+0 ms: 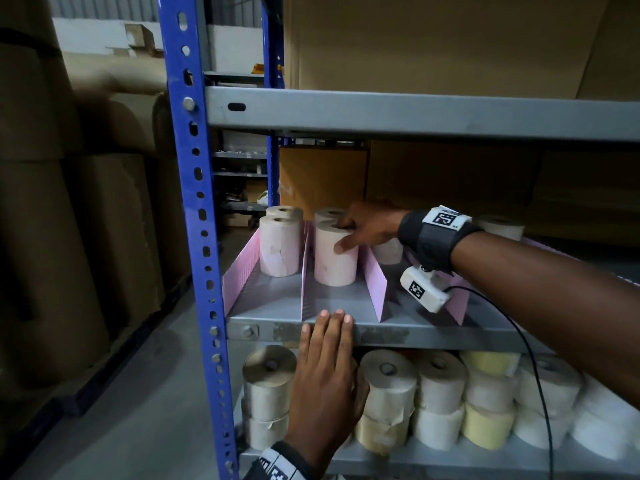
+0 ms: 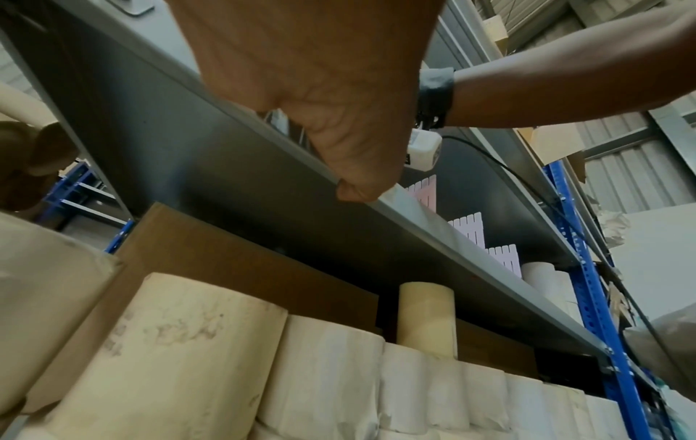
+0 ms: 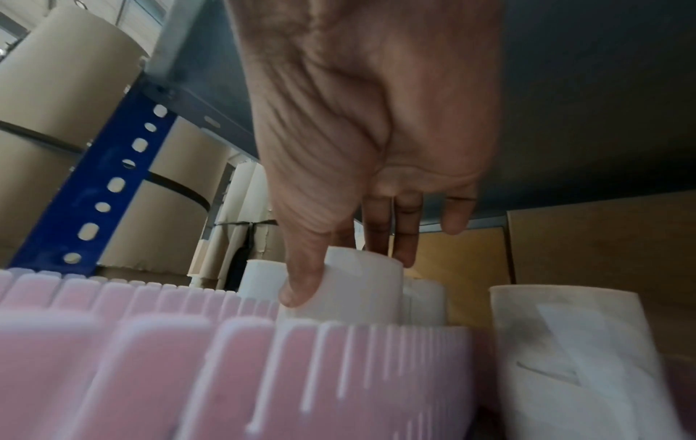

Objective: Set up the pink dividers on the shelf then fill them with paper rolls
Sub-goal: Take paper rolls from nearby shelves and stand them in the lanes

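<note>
writing: none readable; wrist bands carry black-and-white square markers only
right hand (image 1: 367, 225): gripping the front paper roll (image 1: 335, 254) in the middle lane, thumb on its near side, fingers over the top rim; right wrist view shows the thumb pressed to the roll wall and the fingers behind the rim
left hand (image 1: 323, 368): flat, fingers straight and together, fingertips resting on the front lip of the shelf (image 1: 433, 336) at 6 o'clock from the held roll; holding nothing
pink dividers (image 1: 375, 280): upright on the shelf, running front to back and splitting it into lanes
left lane: two rolls (image 1: 280, 249), one behind the other, at 9 o'clock from the held roll
middle lane: held roll in front, one more roll directly behind it
right lane: one roll (image 1: 388, 251), partly hidden by the right hand
lower shelf: stacked paper rolls (image 1: 440, 403), white, cream and yellow
upper shelf: cardboard boxes (image 1: 450, 43)
</note>
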Motion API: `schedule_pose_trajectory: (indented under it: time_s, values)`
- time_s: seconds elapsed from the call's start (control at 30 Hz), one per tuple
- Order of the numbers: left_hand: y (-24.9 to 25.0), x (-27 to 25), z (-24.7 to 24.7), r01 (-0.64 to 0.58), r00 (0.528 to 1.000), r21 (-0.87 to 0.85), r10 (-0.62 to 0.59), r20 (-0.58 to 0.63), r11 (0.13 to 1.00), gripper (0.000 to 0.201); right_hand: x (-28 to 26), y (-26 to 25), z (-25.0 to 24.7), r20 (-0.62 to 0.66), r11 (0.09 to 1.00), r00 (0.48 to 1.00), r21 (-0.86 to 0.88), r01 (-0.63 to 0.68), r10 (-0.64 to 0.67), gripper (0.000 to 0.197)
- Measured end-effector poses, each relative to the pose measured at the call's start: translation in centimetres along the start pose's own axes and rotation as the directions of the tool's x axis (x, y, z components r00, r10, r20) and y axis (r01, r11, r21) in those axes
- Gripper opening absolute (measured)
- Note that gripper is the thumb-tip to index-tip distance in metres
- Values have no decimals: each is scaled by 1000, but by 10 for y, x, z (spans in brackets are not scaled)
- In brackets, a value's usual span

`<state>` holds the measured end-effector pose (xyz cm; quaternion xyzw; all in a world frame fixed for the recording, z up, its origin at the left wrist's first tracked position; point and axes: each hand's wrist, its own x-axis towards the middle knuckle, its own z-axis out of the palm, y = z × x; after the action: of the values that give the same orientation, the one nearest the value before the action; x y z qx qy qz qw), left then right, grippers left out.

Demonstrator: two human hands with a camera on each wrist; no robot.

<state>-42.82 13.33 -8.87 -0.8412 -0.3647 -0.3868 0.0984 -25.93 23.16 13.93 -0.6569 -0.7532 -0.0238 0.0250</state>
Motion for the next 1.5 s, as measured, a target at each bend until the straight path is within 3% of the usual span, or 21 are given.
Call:
schedule_pose_trajectory:
  time_s: [0.13, 0.3, 0.6, 0.7, 0.93, 1.07, 1.17, 1.27, 1.37, 1.5]
  values:
    - [-1, 0, 2, -8, 1000, 7, 8, -12, 1000, 80, 10, 7, 2, -27, 999, 1000, -51, -14, 12, 39]
    - [-2, 0, 6, -8, 1000, 19, 8, -14, 1000, 81, 14, 10, 1, -27, 999, 1000, -46, 10, -11, 24]
    - [-1, 2, -1, -11, 1000, -2, 11, -3, 1000, 80, 15, 15, 6, -45, 1000, 999, -20, 10, -11, 34]
    - [-1, 3, -4, -16, 1000, -20, 16, 0, 1000, 80, 12, 15, 7, -32, 1000, 999, 2, 25, -25, 27]
    - [-2, 2, -15, -44, 998, -66, 46, 31, 997, 83, -11, 13, 0, 9, 985, 999, 167, 30, -32, 51]
    - [-8, -9, -18, -61, 996, -111, 67, 55, 992, 91, -64, 2, -5, -167, 989, 985, 132, 70, -47, 58]
    - [-13, -23, -18, -49, 997, -202, 62, 56, 978, 79, -129, -1, 5, -296, 997, 953, 14, 76, -69, 67]
    - [4, -39, -19, 5, 999, -354, 13, 49, 935, 73, -204, -3, 23, -348, 1000, 938, 26, 16, -6, 63]
    - [33, -44, -29, -7, 997, -553, 47, 58, 833, 66, -276, 3, 41, -370, 995, 924, 75, -69, 92, 57]
    - [70, -37, -39, -27, 997, -657, 66, 34, 753, 58, -354, 26, 67, -388, 979, 901, 144, -146, 192, 47]
